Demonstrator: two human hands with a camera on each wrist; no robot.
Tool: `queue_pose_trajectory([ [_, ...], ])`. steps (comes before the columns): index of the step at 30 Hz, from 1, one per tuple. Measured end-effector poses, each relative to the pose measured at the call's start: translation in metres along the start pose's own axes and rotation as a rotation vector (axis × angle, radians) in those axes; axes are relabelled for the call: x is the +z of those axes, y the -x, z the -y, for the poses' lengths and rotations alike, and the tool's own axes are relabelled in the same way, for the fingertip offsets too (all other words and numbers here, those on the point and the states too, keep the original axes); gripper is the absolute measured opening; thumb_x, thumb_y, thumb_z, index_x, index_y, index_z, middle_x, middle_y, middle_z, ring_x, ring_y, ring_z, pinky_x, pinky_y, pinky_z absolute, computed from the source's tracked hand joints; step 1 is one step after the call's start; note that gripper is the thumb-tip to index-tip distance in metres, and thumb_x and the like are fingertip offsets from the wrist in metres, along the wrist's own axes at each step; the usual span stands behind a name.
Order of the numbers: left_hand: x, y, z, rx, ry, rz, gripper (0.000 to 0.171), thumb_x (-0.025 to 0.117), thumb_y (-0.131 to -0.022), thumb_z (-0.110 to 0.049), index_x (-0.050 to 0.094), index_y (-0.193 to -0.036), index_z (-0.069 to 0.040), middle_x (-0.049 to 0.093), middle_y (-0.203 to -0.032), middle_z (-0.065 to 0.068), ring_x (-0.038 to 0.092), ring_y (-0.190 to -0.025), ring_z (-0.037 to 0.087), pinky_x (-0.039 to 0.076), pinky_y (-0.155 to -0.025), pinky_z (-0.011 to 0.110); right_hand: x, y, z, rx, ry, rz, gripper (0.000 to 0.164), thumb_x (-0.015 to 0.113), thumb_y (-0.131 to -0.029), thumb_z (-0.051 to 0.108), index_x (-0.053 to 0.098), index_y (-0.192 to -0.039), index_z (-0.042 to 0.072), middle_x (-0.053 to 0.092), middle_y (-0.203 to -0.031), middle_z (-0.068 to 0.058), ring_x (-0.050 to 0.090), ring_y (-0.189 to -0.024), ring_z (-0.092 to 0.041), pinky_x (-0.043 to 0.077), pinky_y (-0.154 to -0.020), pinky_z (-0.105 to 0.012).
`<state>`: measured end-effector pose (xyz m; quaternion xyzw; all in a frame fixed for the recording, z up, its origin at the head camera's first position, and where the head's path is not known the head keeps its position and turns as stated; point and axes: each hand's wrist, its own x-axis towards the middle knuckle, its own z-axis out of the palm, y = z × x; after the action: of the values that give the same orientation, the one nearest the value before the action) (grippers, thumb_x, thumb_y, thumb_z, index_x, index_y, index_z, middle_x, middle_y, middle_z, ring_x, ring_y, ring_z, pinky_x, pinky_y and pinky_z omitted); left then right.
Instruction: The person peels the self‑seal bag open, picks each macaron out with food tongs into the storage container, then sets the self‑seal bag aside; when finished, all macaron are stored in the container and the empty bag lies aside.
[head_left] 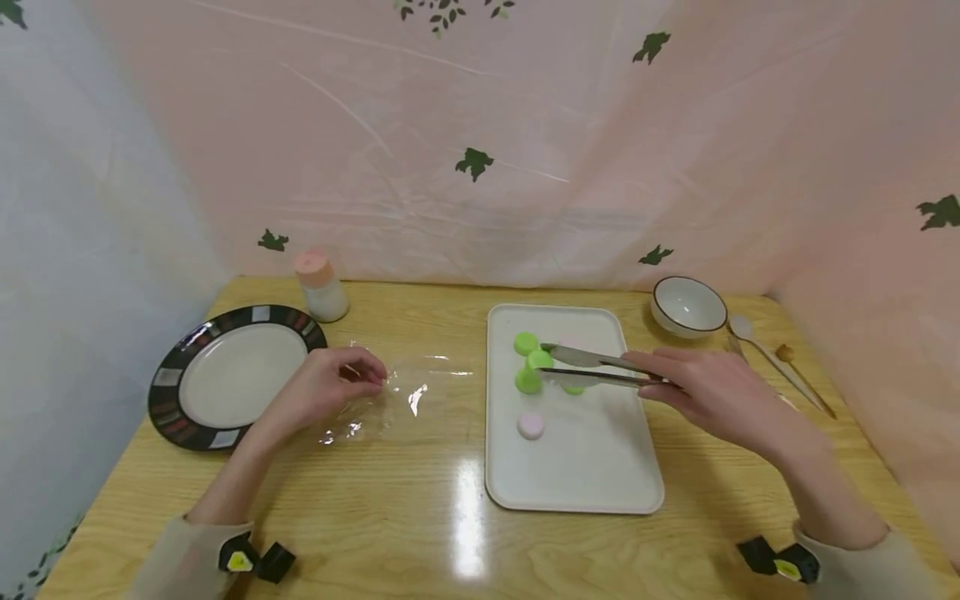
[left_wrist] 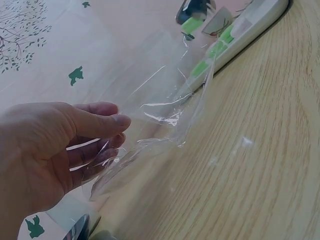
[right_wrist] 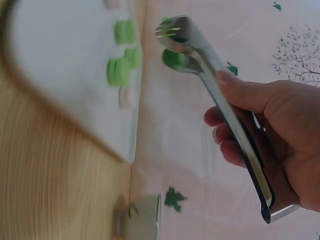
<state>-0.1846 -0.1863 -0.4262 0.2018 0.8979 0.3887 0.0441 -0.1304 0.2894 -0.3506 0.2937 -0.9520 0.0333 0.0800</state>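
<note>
My left hand (head_left: 330,387) pinches the edge of a clear plastic bag (left_wrist: 165,112) between thumb and fingers, above the table to the left of the tray. My right hand (head_left: 708,396) grips metal tongs (head_left: 585,357), their tips over a white tray (head_left: 577,483). Between the tips is a green macaron (right_wrist: 174,59), raised off the tray in the right wrist view. More green macarons (head_left: 527,342) and a pale pink macaron (head_left: 531,425) lie on the tray. Another pale pink one is partly hidden behind the tongs.
At the left lies a dark-rimmed plate (head_left: 168,392). A shaker with a pink lid (head_left: 313,268) stands behind it. A bowl (head_left: 688,307) sits at the back right, beside a spoon (head_left: 772,354) and a thin wooden-looking utensil (head_left: 806,381). A patterned cloth (head_left: 480,208) hangs behind the table.
</note>
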Motion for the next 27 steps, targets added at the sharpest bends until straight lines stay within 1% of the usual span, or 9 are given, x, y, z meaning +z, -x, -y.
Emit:
queue_pose_trajectory([
  [3,0.000,-0.001,0.000,0.011,-0.008,0.003,0.013,0.073,-0.082,-0.016,0.069,-0.092,-0.023,0.068,-0.087,-0.010,0.063,-0.082,0.008,0.052,-0.077,0.027,-0.007,0.019,-0.009,0.003,0.046,-0.014,0.041,0.069,-0.084,0.034,0.058,-0.124,0.034,0.059,-0.085,0.022,0.042,-0.056,0.007,0.031,-0.049,-0.017],
  [5,0.000,-0.001,0.000,0.012,-0.013,0.004,0.012,0.073,-0.082,-0.015,0.069,-0.093,-0.021,0.068,-0.087,-0.010,0.063,-0.082,0.008,0.052,-0.076,0.026,-0.011,0.028,-0.013,-0.007,0.046,-0.012,0.042,0.070,-0.083,0.033,0.059,-0.123,0.034,0.059,-0.085,0.022,0.041,-0.056,0.008,0.029,-0.048,-0.016],
  [7,0.000,0.000,-0.001,0.008,-0.015,0.004,0.012,0.073,-0.082,-0.015,0.069,-0.093,-0.019,0.068,-0.087,-0.010,0.063,-0.082,0.009,0.052,-0.076,0.027,-0.013,0.036,-0.016,-0.012,0.032,0.003,0.041,0.070,-0.084,0.032,0.059,-0.124,0.033,0.058,-0.087,0.023,0.041,-0.057,0.009,0.029,-0.048,-0.016],
  [10,0.000,0.000,-0.001,0.006,-0.015,0.005,0.012,0.073,-0.082,-0.015,0.069,-0.093,-0.018,0.068,-0.087,-0.009,0.063,-0.082,0.009,0.052,-0.077,0.027,-0.013,0.045,-0.020,-0.035,0.011,0.015,0.041,0.071,-0.083,0.031,0.060,-0.122,0.033,0.059,-0.088,0.025,0.048,-0.064,0.012,0.033,-0.050,-0.016],
  [12,0.000,0.000,-0.001,0.003,-0.012,0.005,0.012,0.073,-0.082,-0.015,0.069,-0.093,-0.018,0.068,-0.087,-0.009,0.063,-0.082,0.009,0.052,-0.077,0.028,-0.010,0.050,-0.022,-0.053,0.016,0.011,0.041,0.072,-0.081,0.031,0.061,-0.120,0.033,0.056,-0.085,0.027,0.047,-0.064,0.012,0.034,-0.050,-0.016],
  [14,0.000,-0.001,0.000,0.000,-0.010,0.006,0.012,0.073,-0.082,-0.015,0.069,-0.093,-0.018,0.068,-0.087,-0.009,0.063,-0.082,0.009,0.052,-0.077,0.028,-0.007,0.054,-0.022,-0.071,0.032,0.007,0.042,0.074,-0.079,0.031,0.061,-0.119,0.034,0.054,-0.083,0.029,0.046,-0.063,0.013,0.036,-0.051,-0.017],
  [17,-0.001,-0.001,0.001,-0.002,-0.011,0.007,0.012,0.073,-0.082,-0.015,0.069,-0.094,-0.018,0.069,-0.087,-0.009,0.063,-0.082,0.010,0.052,-0.077,0.029,-0.001,0.057,-0.021,-0.075,0.056,0.014,0.042,0.074,-0.078,0.033,0.061,-0.118,0.035,0.050,-0.082,0.030,0.042,-0.060,0.013,0.037,-0.051,-0.017],
  [24,-0.002,0.000,0.001,0.006,-0.004,0.004,0.012,0.073,-0.082,-0.015,0.069,-0.094,-0.016,0.068,-0.087,-0.009,0.063,-0.082,0.010,0.053,-0.076,0.028,0.007,0.056,-0.018,-0.083,0.028,0.046,0.042,0.074,-0.079,0.030,0.061,-0.119,0.033,0.049,-0.080,0.029,0.034,-0.055,0.012,0.032,-0.050,-0.016],
  [27,-0.001,0.000,0.000,0.015,0.005,0.007,0.012,0.073,-0.082,-0.015,0.069,-0.094,-0.016,0.068,-0.086,-0.009,0.063,-0.082,0.009,0.053,-0.076,0.028,0.009,0.055,-0.018,-0.095,0.023,0.045,0.043,0.075,-0.078,0.028,0.061,-0.119,0.032,0.051,-0.081,0.028,0.035,-0.056,0.011,0.034,-0.050,-0.016],
])
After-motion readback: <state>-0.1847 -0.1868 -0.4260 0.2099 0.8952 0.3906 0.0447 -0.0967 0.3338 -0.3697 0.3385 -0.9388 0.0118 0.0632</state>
